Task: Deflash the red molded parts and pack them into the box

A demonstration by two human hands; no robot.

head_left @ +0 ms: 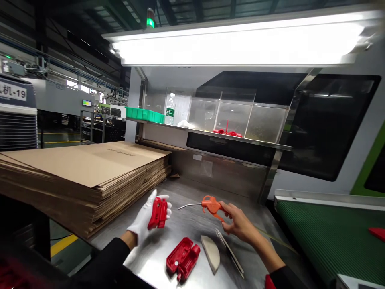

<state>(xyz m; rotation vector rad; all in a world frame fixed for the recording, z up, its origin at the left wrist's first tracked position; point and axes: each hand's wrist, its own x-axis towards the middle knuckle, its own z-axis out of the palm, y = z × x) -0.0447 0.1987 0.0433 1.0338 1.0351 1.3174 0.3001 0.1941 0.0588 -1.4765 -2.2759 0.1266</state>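
My left hand (146, 212), in a white glove, is closed round a red plastic part (158, 212) above the metal table. In my bare right hand (237, 221) I grip an orange air blow gun (213, 205) by its handle, its thin bent nozzle pointing left toward the red part. Between the nozzle tip and the part there is a small gap. On the table below lies a second red plastic housing (183, 259) with its hollow side up. Right of it rest a beige half-round pad (211, 253) and a slim metal tool (230, 253), perhaps tweezers, blurred.
A tall stack of flat cardboard sheets (90, 164) fills the left side. At the back, a shelf carries a green bin (144, 115), a water bottle (170, 109) and red parts (227, 133). A green conveyor belt (331, 237) runs along the right.
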